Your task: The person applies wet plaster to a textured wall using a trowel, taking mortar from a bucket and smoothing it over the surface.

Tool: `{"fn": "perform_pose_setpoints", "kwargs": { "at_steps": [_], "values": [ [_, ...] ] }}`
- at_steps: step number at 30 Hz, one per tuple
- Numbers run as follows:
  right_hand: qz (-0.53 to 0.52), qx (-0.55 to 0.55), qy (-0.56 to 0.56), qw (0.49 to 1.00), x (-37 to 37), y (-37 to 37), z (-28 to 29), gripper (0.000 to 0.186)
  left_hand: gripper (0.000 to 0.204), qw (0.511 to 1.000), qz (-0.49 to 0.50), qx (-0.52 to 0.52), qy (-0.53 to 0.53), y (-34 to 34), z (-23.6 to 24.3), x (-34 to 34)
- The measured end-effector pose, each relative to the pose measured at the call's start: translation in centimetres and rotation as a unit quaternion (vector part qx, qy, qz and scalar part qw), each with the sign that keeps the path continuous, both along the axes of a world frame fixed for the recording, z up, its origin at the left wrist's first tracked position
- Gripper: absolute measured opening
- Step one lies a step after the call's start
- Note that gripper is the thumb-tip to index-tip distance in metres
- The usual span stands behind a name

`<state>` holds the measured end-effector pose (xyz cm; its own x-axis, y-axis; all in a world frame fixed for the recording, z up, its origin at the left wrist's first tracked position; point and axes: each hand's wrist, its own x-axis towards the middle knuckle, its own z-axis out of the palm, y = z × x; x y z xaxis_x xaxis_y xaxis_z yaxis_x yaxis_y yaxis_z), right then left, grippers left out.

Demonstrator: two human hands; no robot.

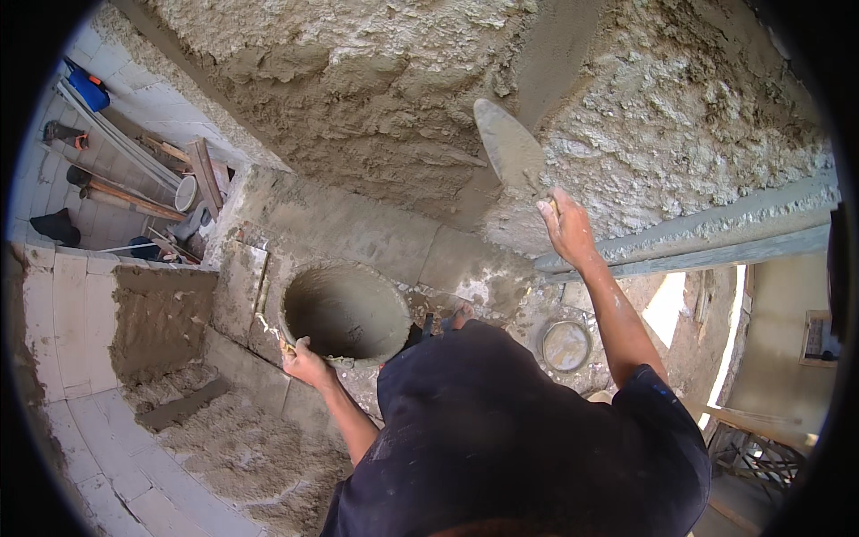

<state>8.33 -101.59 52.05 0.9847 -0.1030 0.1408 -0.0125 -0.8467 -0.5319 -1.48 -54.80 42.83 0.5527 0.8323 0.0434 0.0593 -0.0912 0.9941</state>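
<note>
My right hand (569,229) is raised in front of the wall, its fingers closed round the handle of a pointed trowel (506,143). The blade points up and left, smeared with grey mortar, over the rough wall (394,107). A deep round tub (391,300), coated inside with grey mortar, stands in front of me to the left. My left hand (309,364) is at the tub's near left rim, closed on something small with a yellowish part that I cannot make out. Wet mortar covers much of the wall, with a smoother strip near the trowel.
A small round bucket (565,346) stands right of my body. A long mortar-caked straightedge (698,234) juts in from the right. Pale block walls (76,313) rise at left, with planks (204,174), pipes and tools beyond. A wooden trestle (761,461) is at lower right.
</note>
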Motion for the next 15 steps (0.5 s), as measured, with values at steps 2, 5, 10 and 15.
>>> {"fn": "perform_pose_setpoints", "kwargs": {
  "at_steps": [2,5,10,15],
  "values": [
    [-0.058,0.016,-0.05,0.997,1.1,-0.3,-0.3,0.031,0.011,1.0,-0.004,-0.012,0.018,0.5,0.2,1.0],
    [-0.089,-0.008,-0.07,0.994,3.2,0.8,-1.4,0.03,0.014,0.995,-0.025,0.021,0.098,5.6,-2.9,2.2],
    [-0.063,-0.156,-0.03,0.985,7.1,2.0,-8.5,0.032,0.009,0.995,-0.077,0.026,0.057,6.8,-1.6,7.4],
    [-0.116,-0.227,0.101,0.962,3.9,-0.9,-10.8,0.034,0.009,0.994,-0.11,0.006,0.021,10.3,-0.8,9.7]
  ]
}}
